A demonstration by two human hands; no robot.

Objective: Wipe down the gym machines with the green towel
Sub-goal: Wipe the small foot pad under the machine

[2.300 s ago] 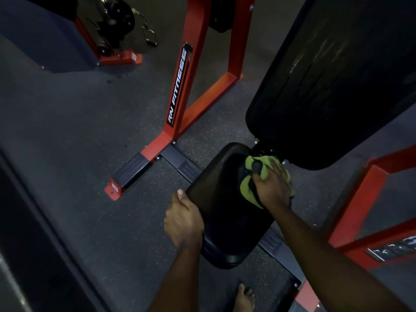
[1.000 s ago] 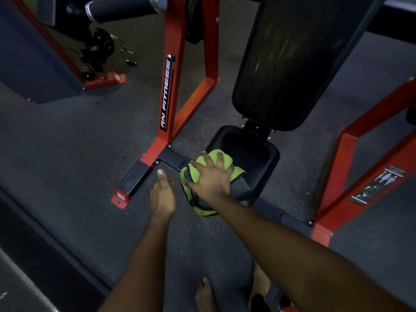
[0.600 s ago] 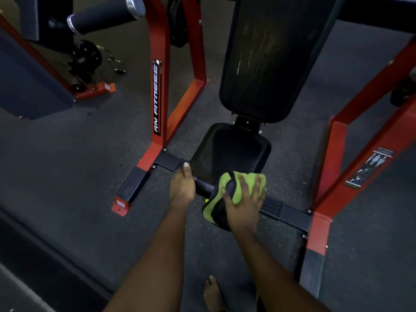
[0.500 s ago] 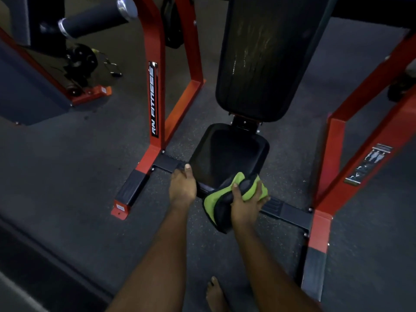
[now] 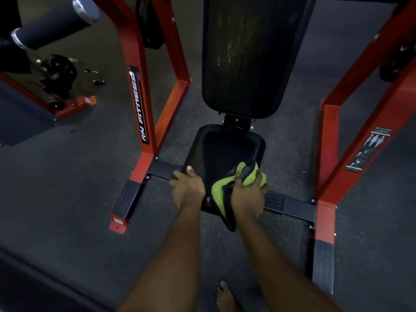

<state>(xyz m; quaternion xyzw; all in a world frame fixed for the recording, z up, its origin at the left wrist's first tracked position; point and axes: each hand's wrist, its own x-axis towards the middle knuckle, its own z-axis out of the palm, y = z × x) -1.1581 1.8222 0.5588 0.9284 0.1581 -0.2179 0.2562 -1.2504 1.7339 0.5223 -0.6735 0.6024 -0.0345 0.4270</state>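
Speckled floor, padded seat w/ towel

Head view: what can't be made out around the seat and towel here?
Head view:
Front edge of the seat: hidden by the green towel and right hand.
Top of the back pad: cut off by the upper edge.
Sticker on the red frame: too small to read.

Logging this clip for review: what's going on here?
A person is wiping a black padded seat. The right hand grips the green towel at the seat's front right corner, while the left hand holds its front left edge. The backrest above shows pale streaks.
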